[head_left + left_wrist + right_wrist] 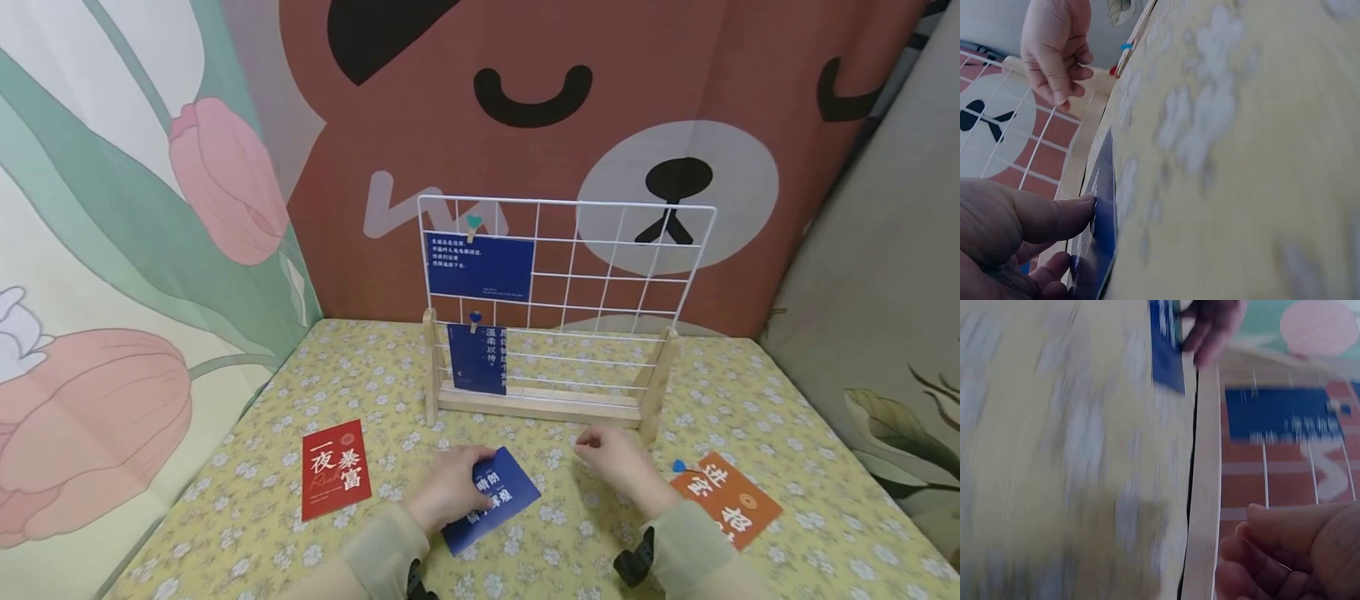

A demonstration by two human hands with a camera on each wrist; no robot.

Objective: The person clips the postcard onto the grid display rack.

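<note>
My left hand [450, 487] grips a dark blue card with white characters [506, 508] by its left side, thumb on its printed face; the left wrist view shows this card [1105, 206] at a steep angle. To the right, my right hand [618, 462] hovers near the rack's right foot, fingers loosely curled, with nothing visible in them. Behind both hands stands a white wire grid rack [577, 242] on a wooden base [540, 407]. A blue card [480, 271] hangs upper left under a teal heart clip [474, 222]; below, another blue card [477, 367] hangs from a dark blue heart clip [476, 318].
On the left, a red card [335, 471] lies on the yellow floral tablecloth [255, 508]. An orange card [738, 504] lies at the right, partly behind the right sleeve, with a blue heart clip [679, 467] at its left corner. Printed curtains [465, 150] enclose the table.
</note>
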